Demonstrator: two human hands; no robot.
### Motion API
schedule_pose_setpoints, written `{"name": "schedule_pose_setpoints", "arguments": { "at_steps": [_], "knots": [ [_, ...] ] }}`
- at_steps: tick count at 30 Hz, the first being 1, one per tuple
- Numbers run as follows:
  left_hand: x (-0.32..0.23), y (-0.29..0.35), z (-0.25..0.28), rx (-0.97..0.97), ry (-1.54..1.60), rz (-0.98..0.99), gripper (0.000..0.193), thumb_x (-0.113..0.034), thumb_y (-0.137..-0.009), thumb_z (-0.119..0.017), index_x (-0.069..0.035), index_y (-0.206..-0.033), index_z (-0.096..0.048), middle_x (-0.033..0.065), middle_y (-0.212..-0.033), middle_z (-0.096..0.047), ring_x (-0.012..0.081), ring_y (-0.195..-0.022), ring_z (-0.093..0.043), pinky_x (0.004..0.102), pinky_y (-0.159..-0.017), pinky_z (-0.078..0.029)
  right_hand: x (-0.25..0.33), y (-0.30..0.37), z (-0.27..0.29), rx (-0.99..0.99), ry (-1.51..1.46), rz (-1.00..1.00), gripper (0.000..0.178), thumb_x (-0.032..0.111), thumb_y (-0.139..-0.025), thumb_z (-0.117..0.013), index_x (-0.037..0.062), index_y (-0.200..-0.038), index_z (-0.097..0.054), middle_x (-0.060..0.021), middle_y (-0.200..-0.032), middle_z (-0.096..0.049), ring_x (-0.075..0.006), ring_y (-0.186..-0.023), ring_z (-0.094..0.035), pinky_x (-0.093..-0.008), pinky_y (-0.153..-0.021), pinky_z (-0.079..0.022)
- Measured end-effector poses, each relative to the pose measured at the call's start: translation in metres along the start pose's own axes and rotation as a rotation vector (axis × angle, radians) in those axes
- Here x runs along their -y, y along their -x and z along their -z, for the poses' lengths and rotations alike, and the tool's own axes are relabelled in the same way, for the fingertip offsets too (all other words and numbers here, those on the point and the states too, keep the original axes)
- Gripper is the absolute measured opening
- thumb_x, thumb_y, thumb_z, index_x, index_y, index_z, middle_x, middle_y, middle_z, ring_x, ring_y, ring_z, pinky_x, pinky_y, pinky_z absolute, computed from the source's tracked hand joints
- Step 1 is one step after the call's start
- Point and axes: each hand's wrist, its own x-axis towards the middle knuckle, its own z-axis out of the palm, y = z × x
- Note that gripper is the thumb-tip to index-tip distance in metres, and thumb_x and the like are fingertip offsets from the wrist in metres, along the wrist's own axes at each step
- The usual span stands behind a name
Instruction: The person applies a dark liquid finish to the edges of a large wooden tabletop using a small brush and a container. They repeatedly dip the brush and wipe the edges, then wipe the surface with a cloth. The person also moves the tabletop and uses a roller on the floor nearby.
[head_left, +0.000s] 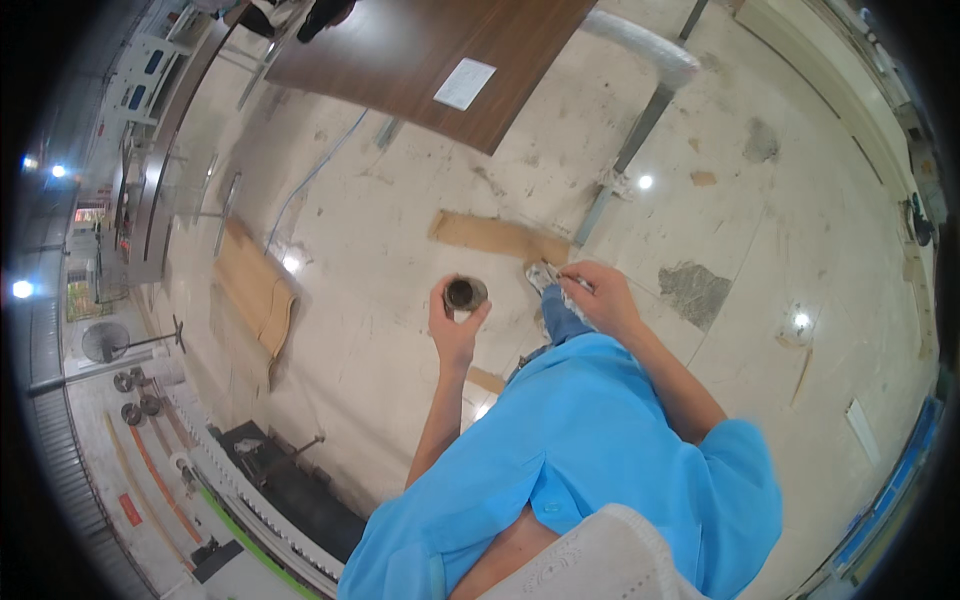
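My left hand (456,338) is wrapped round a small round open-topped can (465,295), held up over the floor with its dark inside facing me. Whether anything lies in the can I cannot make out. To the right, my right hand (606,300) is closed with thumb and fingertips pinched together; what they hold, if anything, is too small to name. Below those fingertips show a shoe (541,273) and a blue trouser leg (563,315). The two hands are apart from each other.
A brown wooden table (400,60) with a white paper sheet (465,84) stands ahead. Cardboard pieces (490,235) and a bent cardboard sheet (255,295) lie on the floor. A blue cable (315,172) crosses it. Machinery with a green edge (255,545) is at the lower left.
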Motion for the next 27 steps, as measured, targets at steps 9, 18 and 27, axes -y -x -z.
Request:
{"name": "schedule_pose_setpoints", "arguments": {
  "at_steps": [9, 18, 27],
  "knots": [
    [-0.011, 0.028, -0.09, 0.229, -0.083, -0.124, 0.065, -0.001, -0.077, -0.09, -0.005, -0.135, -0.062, 0.009, -0.127, -0.064, 0.0205, -0.116, -0.066, 0.0348, -0.101, -0.054, -0.026, 0.031, 0.06, -0.228, -0.015, -0.002, 0.02, 0.014, -0.095, -0.075, -0.0003, -0.108, -0.076, -0.0129, -0.097, -0.078, -0.0226, -0.087, -0.072, -0.0341, -0.08, -0.055],
    [-0.054, -0.007, -0.249, 0.543, -0.247, -0.211, 0.068, -0.007, -0.079, -0.091, -0.009, -0.14, -0.062, 0.0059, -0.128, -0.069, 0.0174, -0.116, -0.066, 0.0342, -0.105, -0.051, -0.081, 0.027, 0.212, -0.543, -0.182, -0.147, 0.021, 0.015, -0.097, -0.074, -0.0013, -0.11, -0.077, -0.0104, -0.102, -0.079, -0.0156, -0.092, -0.071, -0.0317, -0.084, -0.055],
    [-0.093, -0.039, -0.457, 0.635, -0.102, -0.228, 0.068, -0.009, -0.079, -0.09, -0.011, -0.142, -0.062, 0.0056, -0.131, -0.068, 0.019, -0.12, -0.065, 0.035, -0.106, -0.05, -0.115, 0.014, 0.435, -0.741, -0.05, -0.162, 0.02, 0.012, -0.098, -0.073, -0.0025, -0.112, -0.076, -0.01, -0.101, -0.078, -0.0164, -0.094, -0.07, -0.031, -0.088, -0.054]
  ]
}}
